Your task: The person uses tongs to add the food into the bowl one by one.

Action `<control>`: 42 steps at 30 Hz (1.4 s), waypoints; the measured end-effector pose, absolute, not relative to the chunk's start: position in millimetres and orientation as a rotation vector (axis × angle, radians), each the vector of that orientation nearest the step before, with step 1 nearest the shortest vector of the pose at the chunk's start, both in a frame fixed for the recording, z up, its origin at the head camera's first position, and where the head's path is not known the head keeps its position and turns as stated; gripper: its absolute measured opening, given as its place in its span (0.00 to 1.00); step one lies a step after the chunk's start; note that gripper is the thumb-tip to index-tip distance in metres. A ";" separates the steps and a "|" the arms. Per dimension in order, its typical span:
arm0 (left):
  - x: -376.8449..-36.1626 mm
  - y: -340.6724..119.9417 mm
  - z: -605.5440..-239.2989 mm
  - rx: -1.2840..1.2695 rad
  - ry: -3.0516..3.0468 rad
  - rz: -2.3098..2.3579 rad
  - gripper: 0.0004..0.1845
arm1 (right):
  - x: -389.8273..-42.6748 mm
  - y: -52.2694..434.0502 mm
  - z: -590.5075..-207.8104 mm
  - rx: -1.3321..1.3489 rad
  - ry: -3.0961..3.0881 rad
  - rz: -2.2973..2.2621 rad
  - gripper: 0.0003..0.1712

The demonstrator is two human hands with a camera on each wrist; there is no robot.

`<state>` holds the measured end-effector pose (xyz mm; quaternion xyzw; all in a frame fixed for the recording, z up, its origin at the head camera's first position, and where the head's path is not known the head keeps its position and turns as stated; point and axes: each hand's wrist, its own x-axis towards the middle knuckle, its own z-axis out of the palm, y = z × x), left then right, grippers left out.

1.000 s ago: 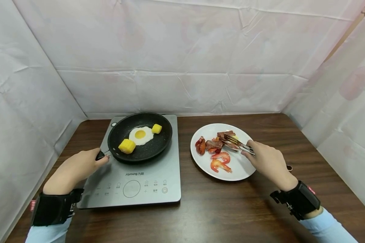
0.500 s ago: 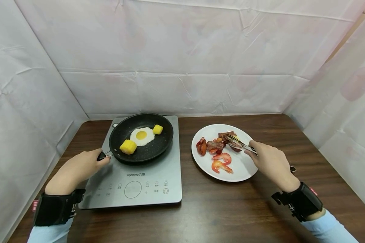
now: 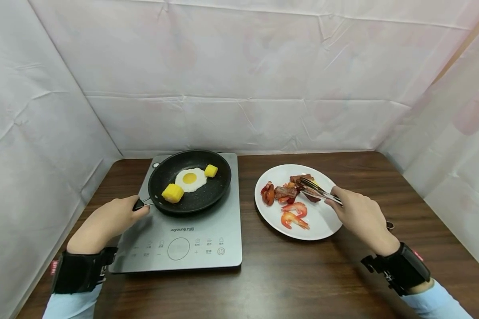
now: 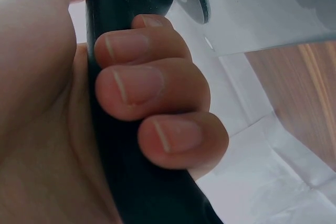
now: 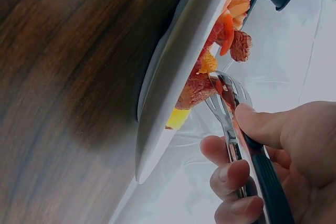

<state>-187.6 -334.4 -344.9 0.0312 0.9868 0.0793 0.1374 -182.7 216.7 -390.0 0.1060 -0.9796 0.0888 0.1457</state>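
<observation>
My left hand [image 3: 109,219] grips the black handle [image 4: 123,145] of a black frying pan [image 3: 189,180] that sits on a grey induction cooker [image 3: 183,239]. In the pan lie a fried egg [image 3: 190,179] and two yellow corn pieces [image 3: 172,193]. My right hand [image 3: 361,217] holds metal tongs [image 3: 317,191] over a white plate [image 3: 321,219]. The tongs' tips [image 5: 226,90] are closed on a brown piece of meat [image 5: 197,90] at the plate's far side. Shrimps [image 3: 293,215] and red sausage pieces [image 3: 268,193] also lie on the plate.
The brown wooden table [image 3: 303,279] is walled in by white sheeting [image 3: 239,75] at the back and on both sides. Black wrist straps [image 3: 399,268] sit on both forearms. The cooker's control panel [image 3: 179,248] faces the near edge.
The view has shifted a little. The tongs have closed on the brown meat at the plate's far side. My left hand keeps its grip on the pan handle.
</observation>
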 end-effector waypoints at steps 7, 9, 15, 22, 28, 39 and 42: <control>-186.1 -334.9 -345.6 0.094 2.863 0.226 0.35 | -182.6 217.2 -388.8 0.306 -2.842 0.266 0.11; -185.3 -334.5 -345.3 0.094 2.858 0.226 0.36 | -182.3 217.2 -389.4 0.306 -2.843 0.268 0.11; -184.2 -333.3 -345.1 0.097 2.862 0.208 0.39 | -181.3 217.7 -391.2 0.310 -2.825 0.275 0.11; -183.5 -333.9 -345.7 0.101 2.864 0.215 0.38 | -182.4 217.3 -389.4 0.298 -2.825 0.306 0.12; -182.8 -335.6 -345.3 0.134 2.886 0.220 0.36 | -181.9 216.0 -389.4 0.294 -2.809 0.317 0.11; -184.0 -334.2 -346.2 0.100 2.868 0.217 0.39 | -181.5 212.8 -382.4 0.313 -2.797 0.293 0.11; -184.0 -333.6 -346.3 0.098 2.874 0.217 0.38 | -181.7 211.2 -379.7 0.322 -2.790 0.284 0.11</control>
